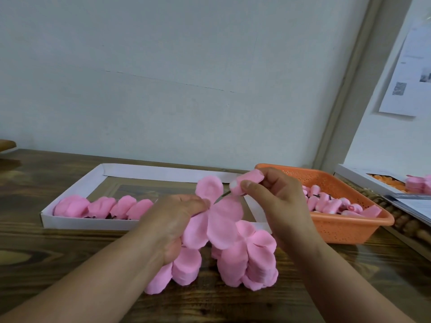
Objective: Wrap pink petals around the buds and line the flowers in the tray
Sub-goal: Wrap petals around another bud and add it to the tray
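My left hand pinches a flat pink petal piece with several round lobes, held up above the table. My right hand pinches a pink bud on a thin dark stem, its stem end pointing down at the middle of the petal piece. Under both hands stands a thick stack of pink petal pieces. A white cardboard tray lies behind on the left, with a row of finished pink flowers along its near wall.
An orange plastic basket with several pink buds sits at the right. Farther right are a white box with orange and pink pieces, papers and a wooden beaded object. The wall runs close behind the wooden table.
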Action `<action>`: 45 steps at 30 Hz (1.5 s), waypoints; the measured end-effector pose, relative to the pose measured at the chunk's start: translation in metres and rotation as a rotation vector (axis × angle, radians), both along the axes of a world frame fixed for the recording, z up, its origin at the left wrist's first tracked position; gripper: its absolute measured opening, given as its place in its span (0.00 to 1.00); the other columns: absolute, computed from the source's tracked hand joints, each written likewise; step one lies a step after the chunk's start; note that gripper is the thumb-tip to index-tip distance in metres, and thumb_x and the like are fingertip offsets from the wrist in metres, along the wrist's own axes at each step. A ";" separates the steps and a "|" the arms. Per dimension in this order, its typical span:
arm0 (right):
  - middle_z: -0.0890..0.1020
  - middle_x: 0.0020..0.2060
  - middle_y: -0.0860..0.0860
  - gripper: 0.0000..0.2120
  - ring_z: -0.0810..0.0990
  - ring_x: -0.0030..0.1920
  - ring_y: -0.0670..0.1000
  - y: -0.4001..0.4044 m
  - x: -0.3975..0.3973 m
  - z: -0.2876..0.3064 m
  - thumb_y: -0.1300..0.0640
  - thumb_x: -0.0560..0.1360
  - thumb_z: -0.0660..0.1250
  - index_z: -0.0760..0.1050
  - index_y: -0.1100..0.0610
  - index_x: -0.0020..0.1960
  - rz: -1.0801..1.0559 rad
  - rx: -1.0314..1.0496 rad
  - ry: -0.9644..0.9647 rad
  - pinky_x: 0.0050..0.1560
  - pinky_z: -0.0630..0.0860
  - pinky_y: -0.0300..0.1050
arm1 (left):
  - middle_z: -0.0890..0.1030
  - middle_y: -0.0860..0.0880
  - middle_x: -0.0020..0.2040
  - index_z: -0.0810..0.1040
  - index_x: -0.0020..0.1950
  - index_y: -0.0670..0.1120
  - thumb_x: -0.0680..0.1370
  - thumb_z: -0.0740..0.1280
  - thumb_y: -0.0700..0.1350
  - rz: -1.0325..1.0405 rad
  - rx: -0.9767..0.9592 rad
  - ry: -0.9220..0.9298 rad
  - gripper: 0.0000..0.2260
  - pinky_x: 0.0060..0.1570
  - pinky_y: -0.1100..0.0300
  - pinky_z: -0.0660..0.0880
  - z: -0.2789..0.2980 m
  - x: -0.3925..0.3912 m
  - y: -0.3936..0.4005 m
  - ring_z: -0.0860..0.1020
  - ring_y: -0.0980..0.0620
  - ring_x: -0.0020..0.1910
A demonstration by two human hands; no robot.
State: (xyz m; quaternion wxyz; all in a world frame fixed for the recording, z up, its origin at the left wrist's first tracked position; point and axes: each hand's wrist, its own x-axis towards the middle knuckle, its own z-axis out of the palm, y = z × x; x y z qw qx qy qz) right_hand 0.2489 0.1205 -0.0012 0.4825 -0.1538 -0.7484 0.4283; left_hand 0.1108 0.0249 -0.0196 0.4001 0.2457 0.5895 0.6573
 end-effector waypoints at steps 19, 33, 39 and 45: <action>0.80 0.33 0.52 0.06 0.76 0.36 0.52 -0.009 0.002 -0.002 0.57 0.70 0.68 0.77 0.60 0.39 -0.074 0.453 -0.247 0.58 0.61 0.43 | 0.84 0.40 0.50 0.82 0.53 0.39 0.77 0.67 0.40 -0.118 -0.055 0.014 0.08 0.50 0.49 0.76 0.008 0.009 -0.003 0.81 0.39 0.53; 0.78 0.32 0.45 0.10 0.74 0.38 0.47 -0.015 0.004 -0.001 0.51 0.70 0.67 0.78 0.59 0.41 -0.168 0.544 -0.397 0.49 0.66 0.31 | 0.85 0.41 0.47 0.83 0.52 0.40 0.79 0.64 0.38 -0.185 -0.044 -0.010 0.08 0.39 0.56 0.78 0.007 0.006 -0.005 0.83 0.45 0.45; 0.80 0.49 0.48 0.08 0.77 0.51 0.49 -0.017 0.005 -0.004 0.56 0.70 0.68 0.79 0.58 0.47 -0.236 0.709 -0.485 0.60 0.61 0.38 | 0.85 0.39 0.48 0.81 0.52 0.37 0.80 0.63 0.38 -0.185 -0.044 -0.011 0.08 0.39 0.53 0.82 0.008 0.006 -0.007 0.84 0.44 0.44; 0.78 0.58 0.42 0.12 0.75 0.58 0.41 -0.009 0.008 0.005 0.59 0.71 0.72 0.72 0.43 0.42 0.010 0.388 -0.508 0.53 0.57 0.17 | 0.84 0.43 0.51 0.81 0.55 0.39 0.79 0.65 0.40 -0.220 -0.082 0.059 0.09 0.53 0.49 0.79 0.004 0.004 -0.007 0.81 0.45 0.54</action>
